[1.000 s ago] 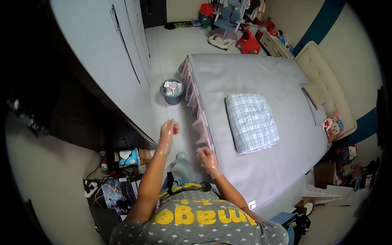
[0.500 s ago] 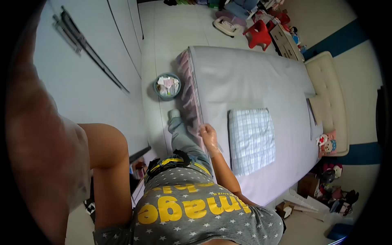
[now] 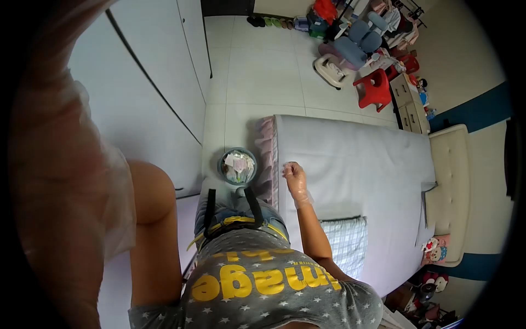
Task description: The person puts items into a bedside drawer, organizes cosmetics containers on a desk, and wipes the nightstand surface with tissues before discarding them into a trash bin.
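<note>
My left hand [image 3: 66,159], in a loose clear plastic glove, is raised very close to the camera and fills the left side. It is blurred and its fingers run out of view, so what they touch is hidden. My right hand [image 3: 296,180], also in a clear plastic glove, hovers over the near side of the bed [image 3: 350,159]. Its fingers are curled in and nothing shows in them. A folded blue-and-white checked cloth [image 3: 345,241] lies on the bed beside my right forearm, which partly covers it.
A bin [image 3: 238,166] full of paper waste stands on the tiled floor at the bed's foot. White cabinet doors [image 3: 148,93] rise on the left. Farther off are a red stool [image 3: 374,90], a blue chair [image 3: 353,49] and a drawer unit [image 3: 408,104]. The padded headboard [image 3: 452,192] is at right.
My view has shifted, so the bed, bin and furniture sit lower and more of the far floor shows. My left hand stays up by the camera; my right hand stays curled near the bed's edge.
</note>
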Available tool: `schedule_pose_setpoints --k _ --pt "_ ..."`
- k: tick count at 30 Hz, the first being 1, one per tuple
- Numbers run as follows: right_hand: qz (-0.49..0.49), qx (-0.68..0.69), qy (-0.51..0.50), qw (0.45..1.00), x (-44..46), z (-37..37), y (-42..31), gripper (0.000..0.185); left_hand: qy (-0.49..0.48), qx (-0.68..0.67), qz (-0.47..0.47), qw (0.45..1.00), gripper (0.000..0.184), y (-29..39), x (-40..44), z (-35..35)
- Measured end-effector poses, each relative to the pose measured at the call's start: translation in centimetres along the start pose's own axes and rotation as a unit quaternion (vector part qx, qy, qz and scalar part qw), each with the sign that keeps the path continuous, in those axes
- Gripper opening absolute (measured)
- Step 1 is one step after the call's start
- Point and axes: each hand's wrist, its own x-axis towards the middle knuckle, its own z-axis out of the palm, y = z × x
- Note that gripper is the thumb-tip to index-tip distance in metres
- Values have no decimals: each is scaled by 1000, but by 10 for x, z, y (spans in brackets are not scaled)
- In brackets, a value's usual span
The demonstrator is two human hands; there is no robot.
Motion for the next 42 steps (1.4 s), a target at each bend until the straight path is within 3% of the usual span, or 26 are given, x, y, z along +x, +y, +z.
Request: schedule_pose_setpoints --k 4,8,9,11,14,16,17,20,22,24,25,28,32,36,40,42 --pt "42 -34 16 998 38 4 2 17 11 1 4 1000 44 -61 0 -10" --pt "47 -4 49 998 55 -2 14 19 53 -12 -9 998 44 -140 -10 -23" --pt "89 30 69 993 61 -2 12 19 66 -17 -17 998 44 -162 -16 -24" --pt "123 67 105 985 83 1 11 19 115 2 -93 989 44 -224 -46 -19" --pt "157 113 173 966 130 20 9 19 171 13 -279 945 39 -322 -118 2" --pt "165 136 181 960 170 41 6 19 113 -24 -397 910 33 -393 -151 3" --pt "190 77 185 961 197 52 -8 17 73 -34 -435 897 31 -434 -164 1" --pt "189 165 191 949 278 95 -47 16 26 -83 -511 855 30 -548 -201 -11" --pt "244 130 162 947 332 124 -67 19 19 -93 -527 845 31 -608 -220 -18" --pt "229 85 91 965 386 128 -143 20 52 -137 -575 805 33 -656 -241 -26" --pt "208 35 103 972 405 136 -136 20 41 -150 -575 803 33 -673 -246 -23" --pt "152 74 182 969 443 126 -114 18 43 -163 -588 791 37 -720 -247 -6" --pt "260 130 279 915 458 80 -111 21 28 -206 -595 776 42 -758 -242 48" --pt "252 109 380 883 483 41 -129 22 -66 -260 -592 760 46 -769 -216 111" --pt "181 168 459 853 530 8 -133 25 -146 -325 -617 702 48 -779 -207 181" --pt "191 154 459 854 554 -14 -123 23 -201 -420 -604 647 42 -800 -223 223"
